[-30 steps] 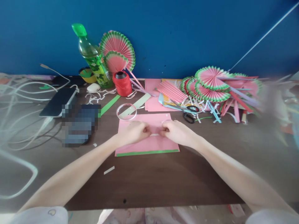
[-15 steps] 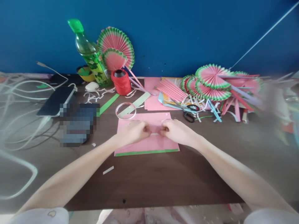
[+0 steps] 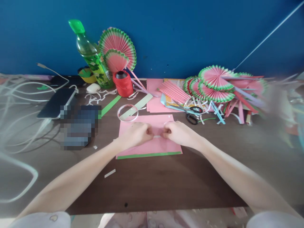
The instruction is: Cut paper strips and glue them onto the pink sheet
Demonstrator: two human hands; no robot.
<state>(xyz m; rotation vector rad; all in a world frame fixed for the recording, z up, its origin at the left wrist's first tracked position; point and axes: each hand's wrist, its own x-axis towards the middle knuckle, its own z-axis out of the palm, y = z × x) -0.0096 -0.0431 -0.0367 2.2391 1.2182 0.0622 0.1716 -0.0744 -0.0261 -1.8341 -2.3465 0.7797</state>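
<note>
A pink sheet of paper (image 3: 163,147) with a green strip (image 3: 149,155) along its near edge lies on the dark table in front of me. Over its middle, my left hand (image 3: 139,133) is closed in a pinch. Facing it, my right hand (image 3: 177,133) pinches too, a small gap away. Between the fingertips runs a thin whitish strip (image 3: 157,136), its ends hidden by my fingers. At the sheet's far left corner is a roll of tape (image 3: 127,113), touching a pale green paper strip (image 3: 144,103).
Scissors (image 3: 192,117) lie beyond my right hand, near folded paper fans (image 3: 217,82) and paper scraps. Red thread (image 3: 123,85) and a green bottle (image 3: 92,57) stand at the back. A blurred phone-like object (image 3: 80,126) and white cables (image 3: 30,85) are left.
Both hands keep nearly the same place and pinch over the pink sheet. Nothing has visibly been taken up or let go.
</note>
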